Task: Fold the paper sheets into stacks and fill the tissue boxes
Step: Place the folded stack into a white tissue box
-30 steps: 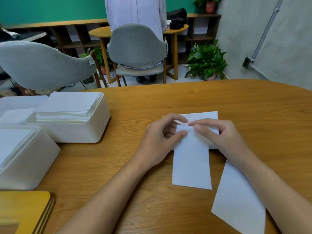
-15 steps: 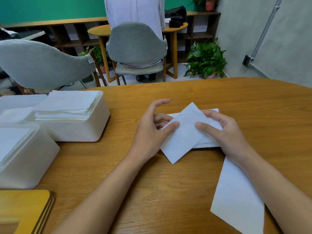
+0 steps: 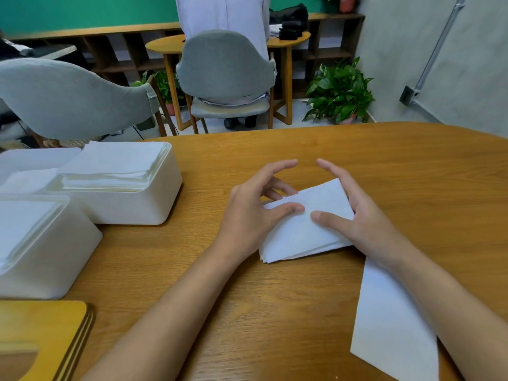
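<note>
Fingers first: on our left hand [image 3: 255, 213] the thumb presses down on the folded stack [image 3: 305, 232] while the middle fingers curl in against its far left edge, so that hand is pinching it. Our right hand [image 3: 368, 226] lays a straight thumb flat on top, with the palm against the right edge. Both index fingers arch up off the paper, tips close but apart. We can't see the other right fingers.

Room-wise, a strip of wood shows between the stack and the tissue box [image 3: 132, 210] on the left, and a wide stretch of table [image 3: 412, 171] runs out to the right and up to the curved far edge. A loose sheet [image 3: 393, 328] lies under our right forearm, near the front edge. A second tissue box [image 3: 55, 268] and a wooden lid [image 3: 41, 334] sit at the near left.

The stack sits mid-table, white, turned at an angle, with several layers showing at its near left corner. The far box holds paper up past its rim.
</note>
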A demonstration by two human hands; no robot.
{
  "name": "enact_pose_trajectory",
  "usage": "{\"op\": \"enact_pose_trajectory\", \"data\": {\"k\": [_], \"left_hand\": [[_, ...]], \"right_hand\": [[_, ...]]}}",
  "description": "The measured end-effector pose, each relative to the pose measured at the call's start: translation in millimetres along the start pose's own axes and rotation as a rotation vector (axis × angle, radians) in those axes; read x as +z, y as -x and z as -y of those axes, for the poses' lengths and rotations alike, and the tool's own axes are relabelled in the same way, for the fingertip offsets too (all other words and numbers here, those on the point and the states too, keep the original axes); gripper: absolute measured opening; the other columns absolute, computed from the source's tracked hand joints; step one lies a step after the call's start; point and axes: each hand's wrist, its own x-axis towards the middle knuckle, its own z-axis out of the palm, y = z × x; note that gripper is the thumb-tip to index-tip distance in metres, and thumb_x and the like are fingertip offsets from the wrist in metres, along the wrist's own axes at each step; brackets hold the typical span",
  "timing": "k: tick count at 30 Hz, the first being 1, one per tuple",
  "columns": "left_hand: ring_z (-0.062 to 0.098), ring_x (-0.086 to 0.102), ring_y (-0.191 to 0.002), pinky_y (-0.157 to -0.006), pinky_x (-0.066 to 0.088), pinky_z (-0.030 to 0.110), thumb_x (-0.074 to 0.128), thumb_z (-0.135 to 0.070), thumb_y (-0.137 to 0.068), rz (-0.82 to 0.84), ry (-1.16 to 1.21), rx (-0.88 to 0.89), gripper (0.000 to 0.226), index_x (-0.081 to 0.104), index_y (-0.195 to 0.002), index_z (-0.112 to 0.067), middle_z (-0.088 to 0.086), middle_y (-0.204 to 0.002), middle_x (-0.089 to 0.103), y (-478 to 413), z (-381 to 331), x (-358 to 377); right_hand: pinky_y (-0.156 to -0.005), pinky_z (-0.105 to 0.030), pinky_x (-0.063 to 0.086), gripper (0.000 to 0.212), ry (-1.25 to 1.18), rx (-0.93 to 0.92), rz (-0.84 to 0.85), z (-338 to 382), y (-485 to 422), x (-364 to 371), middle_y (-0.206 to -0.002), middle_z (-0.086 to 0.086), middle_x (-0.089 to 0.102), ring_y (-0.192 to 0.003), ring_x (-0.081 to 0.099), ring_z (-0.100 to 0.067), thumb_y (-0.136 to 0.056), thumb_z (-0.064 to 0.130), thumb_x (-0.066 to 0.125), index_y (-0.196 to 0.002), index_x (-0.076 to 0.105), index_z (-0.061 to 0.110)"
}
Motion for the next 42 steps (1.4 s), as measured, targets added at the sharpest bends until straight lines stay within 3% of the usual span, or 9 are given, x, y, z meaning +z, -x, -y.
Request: {"op": "enact_pose_trajectory", "data": {"k": [7, 12, 17, 22, 26, 31, 35, 38, 42], "left_hand": [[0.005, 0.061, -0.109, -0.09, 0.043, 0.01, 0.089, -0.039, -0.079, -0.188, -0.182, 0.054, 0.068, 0.06, -0.14, -0.028, -0.009, -0.125, 0.062, 0.3, 6.2, 1.8], [0.003, 0.069, -0.097, -0.08, 0.054, 0.019, 0.087, -0.024, -0.086, -0.015, 0.269, -0.225, 0.08, 0.042, -0.151, -0.034, -0.004, -0.113, 0.068, 4.2, 2.1, 5.4], [0.011, 0.063, -0.096, -0.088, 0.054, 0.033, 0.086, -0.016, -0.085, -0.037, 0.105, -0.14, 0.074, 0.048, -0.146, -0.037, -0.003, -0.111, 0.067, 6.3, 12.5, 11.0], [0.011, 0.063, -0.099, -0.088, 0.055, 0.034, 0.079, -0.018, -0.093, 0.007, 0.1, -0.134, 0.065, 0.048, -0.146, -0.037, -0.015, -0.125, 0.063, 6.7, 13.2, 12.0], [0.016, 0.069, -0.109, -0.091, 0.06, 0.048, 0.074, -0.016, -0.098, -0.073, 0.187, -0.21, 0.057, 0.048, -0.144, -0.038, -0.004, -0.123, 0.069, 4.4, 17.6, 11.3], [0.015, 0.069, -0.106, -0.09, 0.059, 0.045, 0.075, -0.021, -0.098, -0.072, 0.128, -0.219, 0.063, 0.041, -0.147, -0.042, -0.003, -0.121, 0.07, 4.8, 17.0, 13.3], [0.012, 0.044, -0.138, -0.113, 0.042, 0.037, 0.077, -0.028, -0.094, -0.104, -0.288, 0.03, 0.068, 0.043, -0.153, -0.028, -0.003, -0.15, 0.044, 10.7, 2.8, 20.6], [0.018, 0.045, -0.135, -0.112, 0.041, 0.045, 0.077, -0.033, -0.094, 0.123, -0.377, 0.277, 0.048, 0.063, -0.139, -0.025, -0.001, -0.148, 0.045, 19.2, -5.0, 29.6], [0.012, 0.045, -0.133, -0.113, 0.039, 0.046, 0.072, -0.043, -0.098, 0.501, -0.285, 0.255, 0.039, 0.068, -0.136, -0.035, -0.006, -0.138, 0.05, 31.7, -11.2, 42.6]], "right_hand": [[-0.106, -0.039, 0.054, 0.09, -0.081, -0.046, -0.072, -1.8, -0.5, 0.8, -0.143, 0.02, 0.059, -0.125, 0.064, -0.012, -0.088, 0.005, 0.078, -0.154, 0.035, 0.048], [-0.106, -0.047, 0.052, 0.099, -0.238, -0.07, -0.157, -3.9, -5.4, -8.4, -0.146, -0.005, 0.06, -0.128, 0.064, -0.026, -0.079, 0.004, 0.081, -0.153, 0.036, 0.051], [-0.086, -0.019, 0.054, 0.106, -0.088, -0.03, -0.127, -11.1, -5.3, -4.7, -0.109, 0.005, 0.075, -0.099, 0.068, -0.006, -0.08, -0.009, 0.081, -0.157, 0.031, 0.044], [-0.1, 0.004, 0.031, 0.1, 0.043, -0.041, -0.226, -4.5, -4.8, 0.3, -0.146, 0.04, 0.039, -0.131, 0.035, 0.026, -0.079, 0.016, 0.088, -0.156, 0.033, 0.046], [-0.094, -0.021, 0.056, 0.107, -0.157, -0.028, -0.196, -1.0, -3.6, -3.2, -0.126, 0.017, 0.072, -0.117, 0.068, -0.005, -0.083, 0.007, 0.08, -0.158, 0.016, 0.047], [-0.092, -0.027, 0.057, 0.046, -0.053, -0.059, -0.068, 1.6, -4.2, -10.7, -0.124, 0.009, 0.074, -0.116, 0.069, -0.017, -0.088, 0.008, 0.075, -0.13, 0.07, 0.024], [-0.099, -0.027, 0.052, 0.028, 0.027, -0.008, -0.176, -12.2, -9.5, -15.8, -0.113, 0.01, 0.079, -0.111, 0.07, -0.005, -0.095, -0.002, 0.069, -0.111, 0.081, 0.017], [-0.108, -0.029, 0.048, 0.03, 0.047, 0.007, -0.313, -21.8, -13.8, -21.3, -0.115, 0.012, 0.078, -0.116, 0.067, -0.004, -0.095, -0.002, 0.067, -0.112, 0.081, 0.019], [-0.096, -0.019, 0.048, 0.03, 0.037, 0.017, -0.373, -23.3, -15.3, -19.4, -0.113, 0.014, 0.078, -0.111, 0.067, -0.003, -0.096, -0.001, 0.066, -0.106, 0.082, 0.023]]}}
